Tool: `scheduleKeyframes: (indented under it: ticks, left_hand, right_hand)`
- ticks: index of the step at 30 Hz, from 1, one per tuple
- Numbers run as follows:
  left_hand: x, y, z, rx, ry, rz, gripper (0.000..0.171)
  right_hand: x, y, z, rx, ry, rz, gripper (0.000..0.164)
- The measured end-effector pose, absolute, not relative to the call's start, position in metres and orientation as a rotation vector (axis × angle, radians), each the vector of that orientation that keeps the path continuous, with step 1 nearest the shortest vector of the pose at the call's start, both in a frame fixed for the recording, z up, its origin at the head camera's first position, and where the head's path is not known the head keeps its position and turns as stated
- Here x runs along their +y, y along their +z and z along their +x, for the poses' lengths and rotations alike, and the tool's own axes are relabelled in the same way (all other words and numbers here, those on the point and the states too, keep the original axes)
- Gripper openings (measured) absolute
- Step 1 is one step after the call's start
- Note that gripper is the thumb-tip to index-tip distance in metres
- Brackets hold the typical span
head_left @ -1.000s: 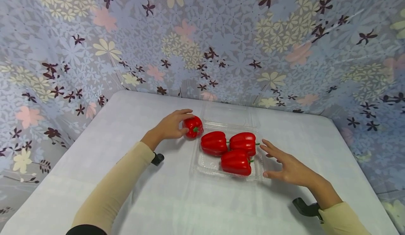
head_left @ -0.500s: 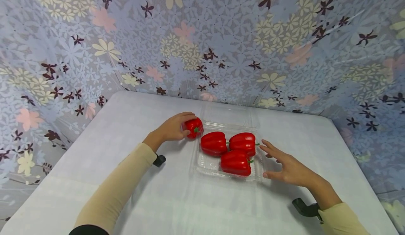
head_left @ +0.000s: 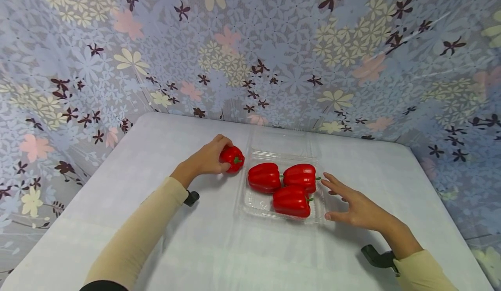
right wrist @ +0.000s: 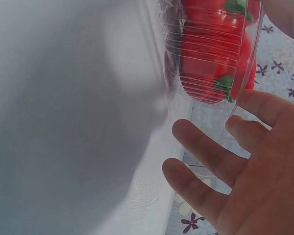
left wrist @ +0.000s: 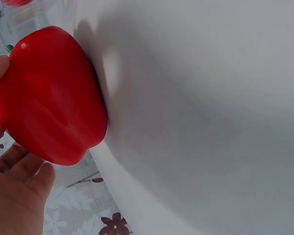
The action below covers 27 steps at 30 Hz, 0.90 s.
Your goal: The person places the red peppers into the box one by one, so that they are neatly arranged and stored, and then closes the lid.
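Note:
My left hand (head_left: 207, 156) grips a red bell pepper (head_left: 233, 159) just left of a clear plastic clamshell box (head_left: 256, 202). In the left wrist view the thumb lies on one side of this pepper (left wrist: 54, 98) and the fingers on the other, with its base low against the white cloth. Three more red bell peppers lie on their sides in the box, one at the left (head_left: 264, 178), one at the right (head_left: 299, 177) and one in front (head_left: 291, 202). Beside the box's right wall, my right hand (head_left: 352, 208) holds nothing, its fingers spread, fingertips right at the rim.
The box's clear lid (head_left: 283, 145) is folded back toward the far table edge. A white cloth covers the table (head_left: 203, 247). Behind it hangs a floral curtain (head_left: 235, 43). Dark wrist mounts (head_left: 377, 257) sit under both forearms, close over the table.
My left hand has closed further round the bell pepper and shifted it slightly left, away from the box. The right hand and the three boxed peppers have stayed in place.

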<state>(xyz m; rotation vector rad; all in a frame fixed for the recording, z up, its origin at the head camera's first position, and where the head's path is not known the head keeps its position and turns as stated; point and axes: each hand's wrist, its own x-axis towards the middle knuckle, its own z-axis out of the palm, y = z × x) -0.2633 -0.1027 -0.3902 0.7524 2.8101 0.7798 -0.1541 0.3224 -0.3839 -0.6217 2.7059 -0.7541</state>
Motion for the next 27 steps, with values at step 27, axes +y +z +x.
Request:
scheduleKeyframes:
  ticks: [27]
  left_hand:
    - [-0.139,-0.384,-0.231,2.873,0.61,0.693,0.068]
  right_hand:
    - [0.324,-0.385,-0.155,2.705,-0.748,-0.619,0.091]
